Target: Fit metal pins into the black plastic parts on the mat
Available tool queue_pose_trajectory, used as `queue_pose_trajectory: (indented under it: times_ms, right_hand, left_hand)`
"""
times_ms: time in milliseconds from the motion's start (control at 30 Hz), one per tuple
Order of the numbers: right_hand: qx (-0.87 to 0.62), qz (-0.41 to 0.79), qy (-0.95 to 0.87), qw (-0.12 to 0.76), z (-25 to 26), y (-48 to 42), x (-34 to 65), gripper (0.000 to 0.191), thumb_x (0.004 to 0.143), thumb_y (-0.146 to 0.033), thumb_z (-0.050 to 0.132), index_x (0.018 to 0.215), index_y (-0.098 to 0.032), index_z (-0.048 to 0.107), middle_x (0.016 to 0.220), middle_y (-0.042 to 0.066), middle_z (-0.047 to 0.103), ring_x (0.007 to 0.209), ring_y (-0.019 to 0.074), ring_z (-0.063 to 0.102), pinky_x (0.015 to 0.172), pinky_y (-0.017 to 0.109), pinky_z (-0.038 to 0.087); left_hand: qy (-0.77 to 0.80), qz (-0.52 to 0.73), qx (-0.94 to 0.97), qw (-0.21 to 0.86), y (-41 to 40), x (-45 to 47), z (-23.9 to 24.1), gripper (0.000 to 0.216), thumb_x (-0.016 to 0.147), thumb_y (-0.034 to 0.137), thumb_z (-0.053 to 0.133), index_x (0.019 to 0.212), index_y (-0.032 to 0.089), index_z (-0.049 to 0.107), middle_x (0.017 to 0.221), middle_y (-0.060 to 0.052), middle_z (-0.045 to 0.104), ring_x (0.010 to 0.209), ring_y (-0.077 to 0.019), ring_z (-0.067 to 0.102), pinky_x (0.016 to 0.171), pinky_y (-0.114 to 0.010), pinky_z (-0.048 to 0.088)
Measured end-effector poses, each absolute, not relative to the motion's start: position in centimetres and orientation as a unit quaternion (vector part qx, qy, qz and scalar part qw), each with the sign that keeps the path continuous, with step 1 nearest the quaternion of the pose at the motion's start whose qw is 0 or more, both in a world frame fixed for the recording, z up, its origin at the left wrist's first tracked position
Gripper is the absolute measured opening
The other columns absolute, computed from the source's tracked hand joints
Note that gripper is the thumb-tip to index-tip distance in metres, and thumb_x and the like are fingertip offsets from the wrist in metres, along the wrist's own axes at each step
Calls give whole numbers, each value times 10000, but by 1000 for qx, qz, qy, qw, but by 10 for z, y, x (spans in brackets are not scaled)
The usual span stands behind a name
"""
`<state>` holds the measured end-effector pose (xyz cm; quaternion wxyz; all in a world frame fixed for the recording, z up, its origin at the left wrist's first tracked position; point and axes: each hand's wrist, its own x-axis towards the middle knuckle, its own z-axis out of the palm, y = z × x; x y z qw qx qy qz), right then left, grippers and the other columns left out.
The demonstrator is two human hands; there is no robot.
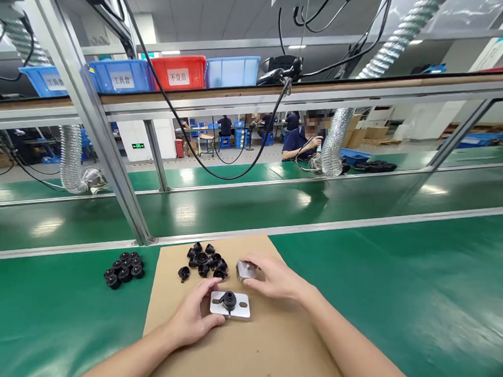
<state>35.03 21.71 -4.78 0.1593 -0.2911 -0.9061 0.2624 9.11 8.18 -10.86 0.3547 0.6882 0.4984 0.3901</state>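
My left hand [197, 312] grips the left end of a silver metal plate [243, 307] with rounded corners and slotted holes, thumb in front and fingers behind. On the middle of that plate sits a black plastic part [229, 300] with a short side spout. To the upper right, my right hand [271, 276] has thumb and fingers around a small silver metal block [245, 269]; the far side of the block is hidden. Just behind both hands lies a loose pile of black funnel-like plastic parts [202, 258], with one part [184, 273] apart on its left.
Brown cardboard [288, 347] covers the green bench [414, 292] under my hands. Several round black parts [125, 268] are grouped at left. A metal post [116, 163] and a hanging black cable [229, 177] stand beyond. Across the bench sits a person [295, 143]. Bins [178, 73] line the shelf above.
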Motion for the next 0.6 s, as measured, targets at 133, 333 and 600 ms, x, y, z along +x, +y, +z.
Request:
queue_pose_trajectory:
  times_ms: [133,333,600]
  right_hand:
    - [-164,299,-919,199,-36,191,340,490,867,-228,701,1336,-215,562,1154,79,608,1053,209,538,928,321,464]
    - [-134,277,-940,149,-25,169,332,571,859,-162,658,1406,-262,528,1228,77,574,1097,218,507,930,332,469]
    - [-142,266,-949,96,-18,169,327,635,838,-118,625,1442,-286,525,1318,67,556,1170,230,494,1018,362,463]
  left_hand:
    - [475,415,684,368,83,93,-110,766,775,164,799,1456,266,464,1360,-101,577,1232,-293,572,1086,-454,452]
    - [448,440,664,407,84,97,-107,799,738,137,798,1451,242,454,1337,-104,595,1192,-288,594,1051,-445,480]
    - [434,457,666,399,86,97,-115,883,712,204,841,1492,225,428,1349,-133,605,1204,-322,599,1074,-480,469]
